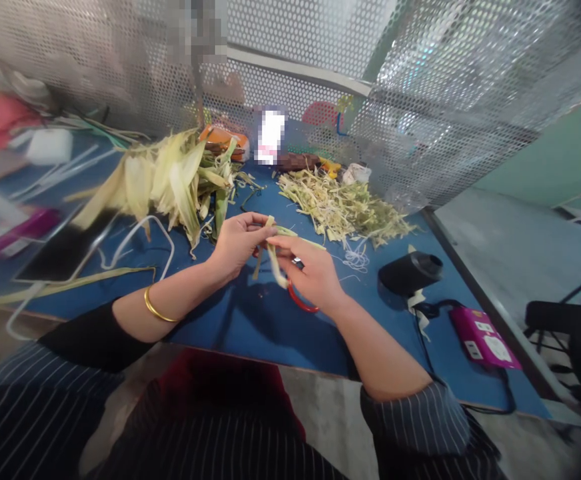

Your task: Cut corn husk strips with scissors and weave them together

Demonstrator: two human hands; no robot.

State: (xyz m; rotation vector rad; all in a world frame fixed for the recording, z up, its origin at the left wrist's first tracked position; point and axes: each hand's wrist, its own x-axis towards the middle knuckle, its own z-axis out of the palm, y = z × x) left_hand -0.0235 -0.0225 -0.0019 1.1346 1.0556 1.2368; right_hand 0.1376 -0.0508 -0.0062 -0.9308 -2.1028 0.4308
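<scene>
I have my left grip (238, 247) closed, thumb against fingers, on a pale corn husk strip (276, 267), and my right grip (315, 270) is clamped on the same husk work just beside it. The strip is between my hands, above the near middle of the blue tabletop (270, 333), one end hanging down and others sticking out to the right. A red loop (303, 300) shows under my right palm; it looks like a scissor handle, but my fingers hide the rest. Beyond my left hand lies a heap of broad corn husks (165, 177); beyond my right, a pile of shredded husk (340, 207), with a tangle of white string (356, 257) at its near edge. Farther right are a black thread cone (410, 272) and a magenta box (485, 337). On my left lies a dark-screened phone (68, 247), near a white cable (143, 223).
</scene>
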